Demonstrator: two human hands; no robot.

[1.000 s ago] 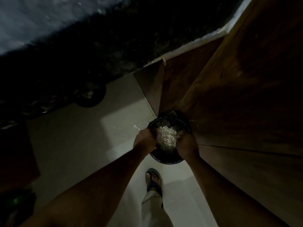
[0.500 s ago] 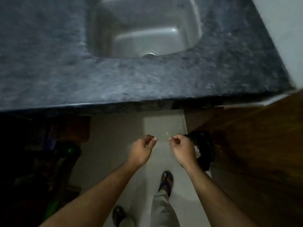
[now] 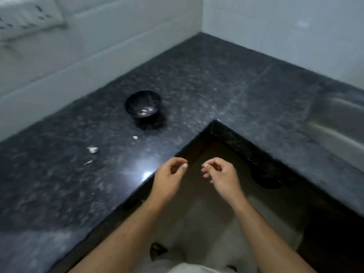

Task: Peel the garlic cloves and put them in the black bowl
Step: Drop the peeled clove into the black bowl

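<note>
The black bowl (image 3: pixel 142 104) stands on the dark granite counter (image 3: pixel 197 85), with a few pale pieces on its bottom. Small white garlic bits (image 3: pixel 93 149) lie on the counter to the near left of the bowl, and another bit (image 3: pixel 135 137) lies closer to it. My left hand (image 3: pixel 170 178) and my right hand (image 3: pixel 220 174) hover side by side in front of the counter's inner corner, well short of the bowl. Both have loosely curled fingers, and I see nothing in either.
The counter is L-shaped and wraps round me. A steel sink (image 3: pixel 334 125) is set in its right arm. White tiled walls back it, with a socket panel (image 3: pixel 25 14) at the upper left. A dark round bin (image 3: pixel 267 178) sits below the counter's edge.
A second ago both hands were at a dark floor bin full of white peels. They have lifted away from it, and my view has risen to the counter with the bowl.
</note>
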